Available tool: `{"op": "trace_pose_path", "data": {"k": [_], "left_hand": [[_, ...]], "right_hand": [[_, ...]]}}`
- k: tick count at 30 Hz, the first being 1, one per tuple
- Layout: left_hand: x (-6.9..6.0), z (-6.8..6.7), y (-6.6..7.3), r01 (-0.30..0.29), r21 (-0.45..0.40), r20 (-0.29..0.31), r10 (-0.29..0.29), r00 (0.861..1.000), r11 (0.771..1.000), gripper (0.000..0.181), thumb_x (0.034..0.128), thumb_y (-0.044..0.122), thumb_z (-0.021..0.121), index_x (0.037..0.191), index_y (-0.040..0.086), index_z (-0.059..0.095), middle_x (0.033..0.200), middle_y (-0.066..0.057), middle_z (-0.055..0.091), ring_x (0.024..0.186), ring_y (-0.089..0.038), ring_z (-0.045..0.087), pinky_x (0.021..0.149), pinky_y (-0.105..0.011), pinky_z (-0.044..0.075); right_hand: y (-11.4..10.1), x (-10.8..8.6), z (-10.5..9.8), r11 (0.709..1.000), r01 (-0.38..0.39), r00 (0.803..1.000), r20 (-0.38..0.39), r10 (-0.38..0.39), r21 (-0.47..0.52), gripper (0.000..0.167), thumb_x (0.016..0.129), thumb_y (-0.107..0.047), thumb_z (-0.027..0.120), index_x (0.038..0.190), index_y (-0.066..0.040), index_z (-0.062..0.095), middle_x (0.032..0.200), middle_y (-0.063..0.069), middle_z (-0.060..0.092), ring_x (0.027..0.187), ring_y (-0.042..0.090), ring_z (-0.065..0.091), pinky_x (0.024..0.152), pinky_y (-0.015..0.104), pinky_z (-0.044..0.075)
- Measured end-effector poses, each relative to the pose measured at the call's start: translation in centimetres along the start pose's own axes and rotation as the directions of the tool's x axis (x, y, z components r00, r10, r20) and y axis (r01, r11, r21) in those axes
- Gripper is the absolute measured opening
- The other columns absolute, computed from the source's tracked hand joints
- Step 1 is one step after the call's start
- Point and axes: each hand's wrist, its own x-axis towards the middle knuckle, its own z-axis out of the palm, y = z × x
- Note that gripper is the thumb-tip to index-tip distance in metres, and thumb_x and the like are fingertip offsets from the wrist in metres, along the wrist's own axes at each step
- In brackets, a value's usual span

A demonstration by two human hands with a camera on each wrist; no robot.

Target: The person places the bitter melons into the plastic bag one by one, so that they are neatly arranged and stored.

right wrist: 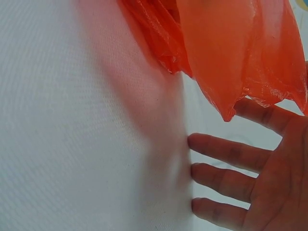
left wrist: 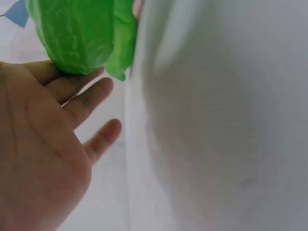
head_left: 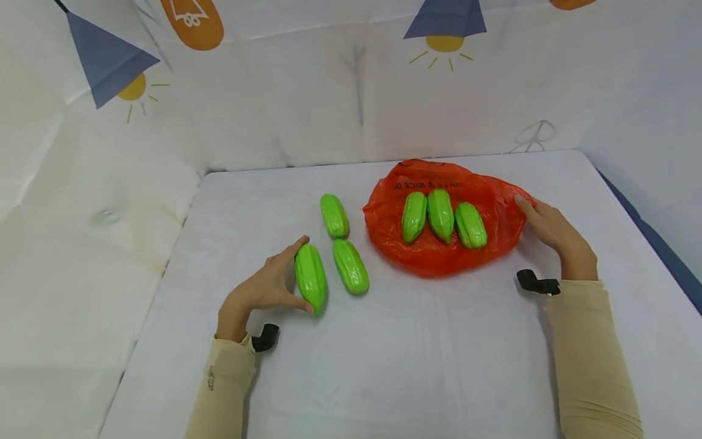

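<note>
My left hand (head_left: pixel 269 283) spans a glossy green ridged fruit (head_left: pixel 310 277), shaped like a star fruit, with the thumb at its near end and a finger at its far end. In the left wrist view that fruit (left wrist: pixel 77 36) touches the fingers, while the little finger stands apart. Two more such fruits, a far one (head_left: pixel 334 216) and a nearer one (head_left: pixel 350 266), lie just right of it. A red plastic bag (head_left: pixel 395 253) lies flat with three green fruits (head_left: pixel 440 215) on top. My right hand (head_left: pixel 556 235) pinches the bag's right edge; its other fingers (right wrist: pixel 226 149) are spread.
A white cloth covers the table (head_left: pixel 417 366). Behind it and to the left hangs a pale fabric wall (head_left: pixel 296 103) printed with lamps. Black wrist mounts (head_left: pixel 265 337) stick out beside both sleeves. The table's right edge runs past my right arm.
</note>
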Motion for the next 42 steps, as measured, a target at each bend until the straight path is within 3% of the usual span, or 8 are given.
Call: {"op": "trace_pose_path", "data": {"k": [6,11,16,21,28,35,42], "left_hand": [[0.7,-1.3,1.0,-0.041,0.007,-0.009,0.041,0.999,0.999,0.137,0.0568,0.057,0.090,0.159,0.020,0.006,0.164,0.004,0.016,0.151,-0.023,0.015,0.119,-0.060,0.010],[1.7,-2.7,2.7,-0.088,0.033,-0.023,0.089,0.996,0.996,0.137,0.0566,0.057,0.090,0.159,0.024,0.005,0.164,0.006,0.015,0.152,-0.021,0.014,0.119,-0.062,0.009],[3.0,-3.6,4.6,-0.164,0.039,-0.051,0.165,0.985,0.986,0.138,0.0572,0.052,0.092,0.159,0.018,0.005,0.164,0.007,0.014,0.152,-0.017,0.014,0.120,-0.058,0.011],[4.3,-3.5,6.0,-0.236,0.021,-0.067,0.237,0.969,0.972,0.136,0.0586,0.049,0.092,0.159,0.018,0.005,0.164,0.009,0.013,0.151,-0.013,0.014,0.122,-0.051,0.014],[5.8,-2.7,7.1,-0.255,0.003,-0.055,0.255,0.965,0.967,0.135,0.0599,0.052,0.091,0.159,0.022,0.004,0.163,0.012,0.014,0.151,-0.010,0.012,0.122,-0.051,0.013],[8.4,-2.5,9.2,-0.306,-0.017,-0.052,0.304,0.951,0.952,0.135,0.0594,0.050,0.091,0.159,0.018,0.006,0.163,0.008,0.020,0.148,-0.008,0.021,0.122,-0.044,0.021],[10.6,-2.1,11.0,-0.287,-0.036,-0.010,0.286,0.958,0.957,0.136,0.0587,0.052,0.091,0.159,0.019,0.006,0.163,0.009,0.016,0.149,-0.006,0.015,0.123,-0.036,0.019]], "right_hand": [[0.1,-0.1,0.0,1.000,0.002,1.000,0.002,-0.002,0.000,0.099,0.090,-0.078,0.013,0.156,-0.006,-0.003,0.158,0.033,0.007,0.142,0.056,0.009,0.105,0.077,0.017],[0.1,0.1,0.0,1.000,0.009,1.000,-0.003,-0.009,0.001,0.098,0.091,-0.077,0.013,0.156,-0.005,-0.003,0.157,0.033,0.009,0.142,0.056,0.011,0.105,0.076,0.018],[0.1,0.2,0.0,1.000,0.011,1.000,-0.011,-0.011,-0.009,0.097,0.092,-0.075,0.013,0.156,-0.004,-0.002,0.157,0.033,0.011,0.141,0.056,0.013,0.106,0.075,0.019],[0.3,0.2,0.0,1.000,-0.003,1.000,-0.009,0.003,-0.010,0.098,0.092,-0.075,0.012,0.156,-0.003,-0.002,0.157,0.034,0.011,0.141,0.056,0.013,0.106,0.075,0.019],[0.2,0.3,-0.1,1.000,0.003,1.000,-0.006,-0.003,-0.019,0.099,0.091,-0.076,0.012,0.155,-0.001,0.000,0.156,0.034,0.014,0.140,0.056,0.015,0.107,0.075,0.019],[0.2,0.2,-0.2,1.000,0.007,1.000,-0.005,-0.007,-0.007,0.098,0.092,-0.076,0.013,0.155,-0.002,-0.002,0.157,0.034,0.010,0.142,0.056,0.012,0.107,0.075,0.018],[0.1,0.2,-0.2,1.000,0.014,1.000,-0.006,-0.015,-0.016,0.099,0.091,-0.076,0.012,0.156,-0.001,0.002,0.155,0.034,0.015,0.140,0.055,0.016,0.108,0.074,0.019]]}}
